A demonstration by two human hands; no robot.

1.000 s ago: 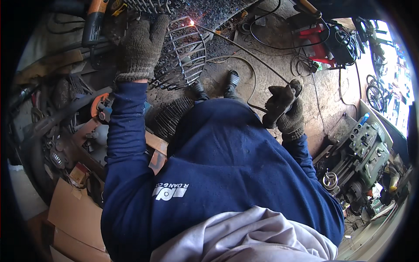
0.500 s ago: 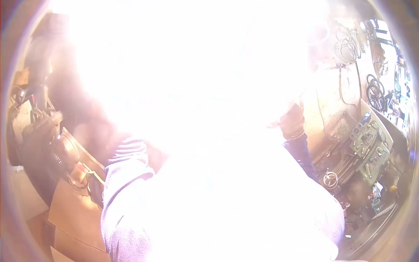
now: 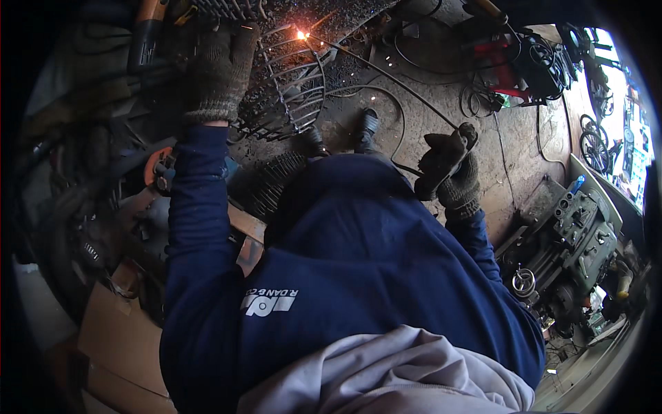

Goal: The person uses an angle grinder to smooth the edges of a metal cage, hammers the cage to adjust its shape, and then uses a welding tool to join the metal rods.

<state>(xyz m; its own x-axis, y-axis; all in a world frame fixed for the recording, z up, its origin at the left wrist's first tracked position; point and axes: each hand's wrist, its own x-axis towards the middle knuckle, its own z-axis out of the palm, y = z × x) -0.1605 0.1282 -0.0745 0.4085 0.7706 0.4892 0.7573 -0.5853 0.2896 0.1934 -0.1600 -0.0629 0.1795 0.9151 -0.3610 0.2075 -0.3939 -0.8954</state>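
My right hand, in a dark knitted work glove, is closed around a dark welding electrode holder. From the holder a long thin welding rod slants up and left to a small glowing orange spot at a frame of curved metal bars. Several sparks show around that spot. My left hand, gloved alike, is at the left edge of the barred frame. Its fingers are dark and partly hidden, so whether they grip a bar I cannot tell.
A green-grey lathe-like machine with a handwheel stands at right. Cables run over the floor near my shoes. A red machine sits at upper right. At left are an orange-handled tool and a cardboard box.
White glare filled most of the view half a second ago. Now it is gone, leaving a small glowing spot at the bars. My right forearm is in nearly the same place.
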